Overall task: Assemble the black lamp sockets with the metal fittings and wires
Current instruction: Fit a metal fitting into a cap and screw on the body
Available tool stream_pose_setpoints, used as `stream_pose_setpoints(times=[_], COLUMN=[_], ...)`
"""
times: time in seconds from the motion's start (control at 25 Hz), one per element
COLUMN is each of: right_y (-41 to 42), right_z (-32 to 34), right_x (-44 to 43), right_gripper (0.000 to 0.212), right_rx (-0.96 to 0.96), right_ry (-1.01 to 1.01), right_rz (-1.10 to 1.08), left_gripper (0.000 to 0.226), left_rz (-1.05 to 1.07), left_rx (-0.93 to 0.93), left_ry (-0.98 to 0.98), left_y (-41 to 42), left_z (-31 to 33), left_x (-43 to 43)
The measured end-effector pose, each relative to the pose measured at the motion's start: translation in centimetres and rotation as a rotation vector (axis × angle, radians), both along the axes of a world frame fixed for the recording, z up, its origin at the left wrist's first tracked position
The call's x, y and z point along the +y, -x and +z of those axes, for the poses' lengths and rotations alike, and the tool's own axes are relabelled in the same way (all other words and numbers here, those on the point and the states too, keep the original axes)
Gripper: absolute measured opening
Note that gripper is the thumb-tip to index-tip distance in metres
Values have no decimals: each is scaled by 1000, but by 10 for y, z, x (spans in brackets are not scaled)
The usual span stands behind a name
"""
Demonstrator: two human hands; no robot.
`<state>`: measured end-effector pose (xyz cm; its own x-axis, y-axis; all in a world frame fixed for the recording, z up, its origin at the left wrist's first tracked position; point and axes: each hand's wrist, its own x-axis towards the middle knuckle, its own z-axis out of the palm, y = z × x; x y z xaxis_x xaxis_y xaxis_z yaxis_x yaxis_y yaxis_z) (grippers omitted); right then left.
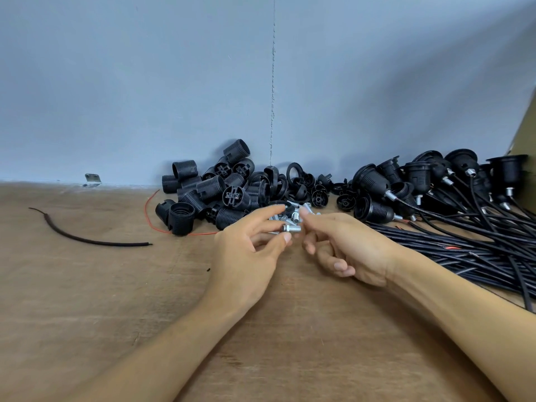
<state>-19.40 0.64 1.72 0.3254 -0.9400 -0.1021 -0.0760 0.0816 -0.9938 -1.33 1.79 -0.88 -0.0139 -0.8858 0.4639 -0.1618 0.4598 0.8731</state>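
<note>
My left hand (pixel 249 253) pinches a small threaded metal fitting (pixel 291 228) between thumb and fingertips, just above the wooden table (pixel 116 285). My right hand (pixel 345 248) faces it, its thumb and forefinger closing on the fitting's right end while its other fingers curl in. Behind my fingertips lies a small heap of metal fittings (pixel 295 206). A pile of black threaded socket shells (pixel 208 192) sits to the left of it, and black rings and caps (pixel 304 181) lie against the wall.
Several assembled sockets with fittings (pixel 406 181) lie at the right, their black wires (pixel 464 248) running along the table. A loose black wire (pixel 87 239), a thin red wire (pixel 150 210) and a metal bracket (pixel 92 179) lie at the left. A cardboard box (pixel 526 134) stands far right.
</note>
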Motion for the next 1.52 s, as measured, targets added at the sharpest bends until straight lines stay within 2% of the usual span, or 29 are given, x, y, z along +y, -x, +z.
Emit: stream_pose_setpoints(times=[0.08,0.2,0.24,0.32,0.48,0.6,0.76,0.88,1.0,1.12,1.28,1.44,1.52], right_y=[0,-2,-2,-3,-4,-3,-4,-2,-3,-2,-3,-2,-2], right_z=[0,-1,-1,-1,0,1,0,1,-1,0,-2,0,-1], right_x=[0,0,1,2,1,2,0,0,0,1,0,0,-1], right_gripper=[27,42,40,29,45,25,43,27,38,24,37,24,38], right_rx=[-14,-17,-28,-47,-57,-82,-63,-71,-39,-77,-70,-91,-49], right_ry=[22,-11,-1,29,-36,17,-28,0,-30,-5,-18,-2,-37], right_rz=[29,9,19,56,40,75,39,51,20,68,21,85,45], left_gripper=[60,68,68,67,63,60,57,55,54,52,51,49,48], left_rz=[-9,-19,-18,-20,-10,-4,7,8,10,8,7,9,5], left_rx=[6,0,3,5,-16,-15,-25,-19,-13,-15,-14,-26,-32], left_ry=[-12,-5,-6,-9,-2,-1,-7,-16,-22,-26,-22,-22,-8], left_y=[0,-1,-1,0,0,0,0,0,0,0,1,1,1], left_z=[0,1,2,2,2,2,1,0,-1,0,1,2,3], left_x=[0,1,1,2,3,3,2,2,1,1,3,4,5])
